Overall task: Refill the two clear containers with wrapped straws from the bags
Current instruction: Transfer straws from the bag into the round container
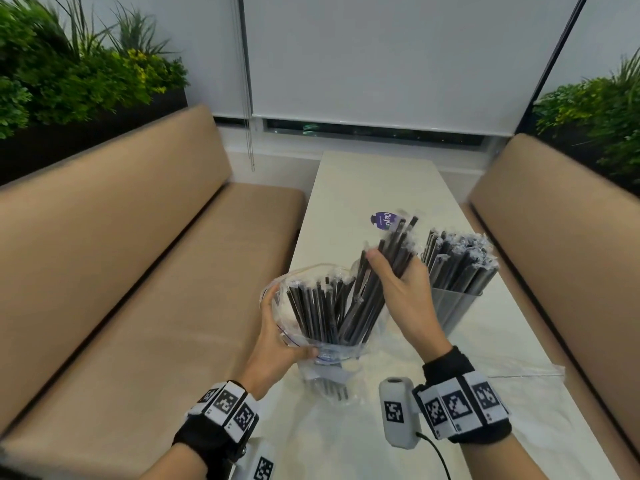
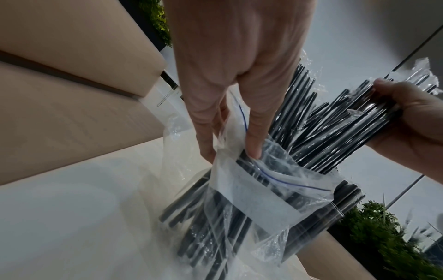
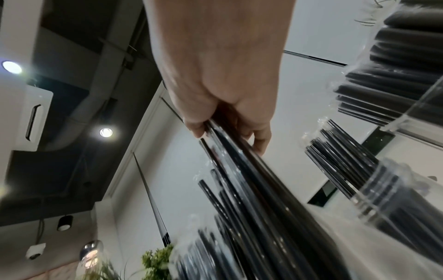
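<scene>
My left hand holds a clear zip bag upright above the table, pinching its folded-down rim between thumb and fingers. Black wrapped straws stand inside the bag. My right hand grips a bundle of those straws with its lower ends still in the bag's mouth; the wrist views show the bundle in my curled fingers. A clear container, packed with straws, stands just right of that hand. The right wrist view shows it and a round clear container with straws.
The narrow white table runs between two tan benches. Another bag of straws lies under the held bag. Flat plastic lies at the right. A purple label shows behind the bundle. Planters flank both sides.
</scene>
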{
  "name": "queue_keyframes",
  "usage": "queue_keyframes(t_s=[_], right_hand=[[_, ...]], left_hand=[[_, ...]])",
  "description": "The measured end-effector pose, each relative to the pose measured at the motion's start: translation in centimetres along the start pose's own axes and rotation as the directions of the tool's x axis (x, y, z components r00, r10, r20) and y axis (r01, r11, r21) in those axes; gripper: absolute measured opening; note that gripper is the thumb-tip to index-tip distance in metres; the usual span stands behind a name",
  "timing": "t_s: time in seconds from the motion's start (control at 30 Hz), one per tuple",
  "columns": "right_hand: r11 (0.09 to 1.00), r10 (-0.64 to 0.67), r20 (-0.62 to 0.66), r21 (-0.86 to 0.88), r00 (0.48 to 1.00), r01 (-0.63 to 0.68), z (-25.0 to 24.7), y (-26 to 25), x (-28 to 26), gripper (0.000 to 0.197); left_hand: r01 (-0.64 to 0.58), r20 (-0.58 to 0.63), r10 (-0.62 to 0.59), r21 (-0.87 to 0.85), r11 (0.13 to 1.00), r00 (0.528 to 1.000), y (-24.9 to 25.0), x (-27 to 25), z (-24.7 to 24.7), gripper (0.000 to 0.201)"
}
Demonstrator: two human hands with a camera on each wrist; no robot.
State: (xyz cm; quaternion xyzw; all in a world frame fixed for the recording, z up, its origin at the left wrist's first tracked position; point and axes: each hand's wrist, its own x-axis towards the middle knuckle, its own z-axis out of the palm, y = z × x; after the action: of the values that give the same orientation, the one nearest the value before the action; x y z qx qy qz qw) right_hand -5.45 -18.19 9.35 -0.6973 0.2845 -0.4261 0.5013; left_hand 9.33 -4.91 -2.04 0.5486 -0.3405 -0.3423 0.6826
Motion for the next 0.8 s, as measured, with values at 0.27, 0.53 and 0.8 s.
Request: queue_keyframes(t_s=[0.27,0.53,0.8], right_hand=[[0.994,-0.03,-0.111,0.099,0.993,0.041,-1.2,-2.1,2.2,0.033],[0.989,-0.045,-0.069,0.141,0.997,0.055,-0.8,-0.7,1.1,0.035],[0.998,0.058,0.056,0.033,0.997,-0.06,-0.4,2.2,-1.0,0.012]], left_hand=[[-0.009,0.0,0.009,0.002,1.0,1.0,0.2,-0.6,-0.2,0.121],[0.057,-0.032,-0.055,0.039,0.998,0.998,-0.1,-0.9,-0.3,0.117],[0.129,-0.065,-0.126,0.038,0.991,0.99,-0.6,-1.1,-0.3,0.12]])
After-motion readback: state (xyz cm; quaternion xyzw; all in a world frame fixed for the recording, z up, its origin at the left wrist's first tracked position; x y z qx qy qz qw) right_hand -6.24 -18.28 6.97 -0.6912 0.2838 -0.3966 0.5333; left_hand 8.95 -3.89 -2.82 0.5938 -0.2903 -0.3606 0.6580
